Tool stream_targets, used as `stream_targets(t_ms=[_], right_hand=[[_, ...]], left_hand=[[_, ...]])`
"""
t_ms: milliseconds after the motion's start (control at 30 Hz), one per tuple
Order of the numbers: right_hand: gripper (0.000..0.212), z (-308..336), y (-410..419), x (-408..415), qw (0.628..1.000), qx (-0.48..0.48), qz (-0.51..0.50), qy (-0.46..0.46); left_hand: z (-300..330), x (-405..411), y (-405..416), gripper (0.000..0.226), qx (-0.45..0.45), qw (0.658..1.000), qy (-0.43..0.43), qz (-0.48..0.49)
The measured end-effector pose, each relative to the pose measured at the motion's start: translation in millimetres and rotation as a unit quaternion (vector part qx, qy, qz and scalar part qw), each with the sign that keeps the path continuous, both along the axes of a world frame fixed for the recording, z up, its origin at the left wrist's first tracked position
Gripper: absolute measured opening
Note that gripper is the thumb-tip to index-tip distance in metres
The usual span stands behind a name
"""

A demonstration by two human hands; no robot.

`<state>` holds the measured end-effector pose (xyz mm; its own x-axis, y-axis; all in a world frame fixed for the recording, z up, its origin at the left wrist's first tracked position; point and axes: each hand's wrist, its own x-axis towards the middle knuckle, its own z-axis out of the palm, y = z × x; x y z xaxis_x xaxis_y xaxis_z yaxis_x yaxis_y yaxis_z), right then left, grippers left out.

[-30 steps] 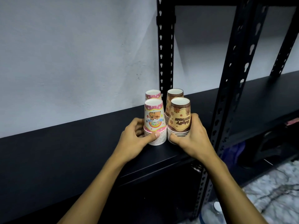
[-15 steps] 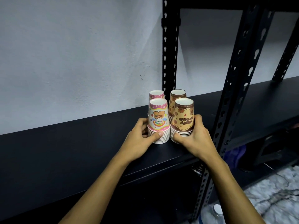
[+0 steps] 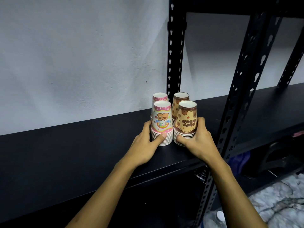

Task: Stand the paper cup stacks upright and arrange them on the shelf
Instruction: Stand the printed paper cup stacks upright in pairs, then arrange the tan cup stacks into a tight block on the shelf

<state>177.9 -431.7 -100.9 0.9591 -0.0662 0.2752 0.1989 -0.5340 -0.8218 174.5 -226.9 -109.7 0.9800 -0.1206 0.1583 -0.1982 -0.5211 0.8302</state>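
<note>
Head view: against the earlier frames little has changed on the shelf (image 3: 82,162); four stacks stay upright in a tight square by the back post (image 3: 175,63), so arranging looks nearly done. Open shelf runs left; the front edge lies near. Left hand (image 3: 144,145) wraps the pink stack (image 3: 162,122), right hand (image 3: 197,139) the brown stack (image 3: 185,120).

A pale grey wall (image 3: 74,60) fills the far left. Black perforated uprights (image 3: 175,51) rise on the right. Low at the near right lie a marbled floor (image 3: 276,201), a blue bag (image 3: 238,162) and a clear bottle (image 3: 217,218) with a white cap.
</note>
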Motion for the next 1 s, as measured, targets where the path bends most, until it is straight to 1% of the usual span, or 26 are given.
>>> stream_targets(t_ms=[133,233,367,500,567,633,733,867,1000], right_hand=[[0.067,-3.3,2.2,0.8,1.000,-0.005,0.001,-0.005],[0.073,-6.0,5.7,-0.4,1.000,-0.010,-0.001,-0.008],[0.083,-6.4,7.5,-7.2,0.999,-0.034,-0.015,-0.005],[0.086,-3.7,10.6,-15.5,0.996,-0.074,-0.040,0.006],[0.098,-6.0,13.6,-17.4,0.992,-0.107,-0.068,0.005],[0.104,-12.6,17.2,-23.0,0.982,-0.159,-0.103,0.007],[0.097,-25.4,20.3,-36.5,0.965,-0.219,-0.145,0.012],[0.082,-32.2,20.8,-43.8,0.949,-0.284,-0.134,0.040],[0.081,-30.4,33.8,-62.1,0.943,-0.295,-0.136,0.070]], left_hand=[[-2.5,0.9,-1.5,0.075,0.023,1.000,0.002,0.004],[-5.4,2.3,-2.4,0.086,0.042,0.999,0.009,0.010],[-6.0,0.6,-4.1,0.086,0.080,0.997,0.012,0.019],[-1.4,-8.6,-3.9,0.080,0.115,0.993,-0.002,0.032],[-0.9,-14.3,-2.6,0.085,0.133,0.990,0.001,0.042],[-2.0,-21.3,-1.3,0.090,0.182,0.982,0.009,0.055],[-5.1,-35.8,2.4,0.082,0.275,0.959,0.001,0.071],[-10.3,-71.4,17.8,0.073,0.329,0.942,-0.002,0.071],[-14.7,-111.6,45.8,0.069,0.352,0.932,0.002,0.085]])
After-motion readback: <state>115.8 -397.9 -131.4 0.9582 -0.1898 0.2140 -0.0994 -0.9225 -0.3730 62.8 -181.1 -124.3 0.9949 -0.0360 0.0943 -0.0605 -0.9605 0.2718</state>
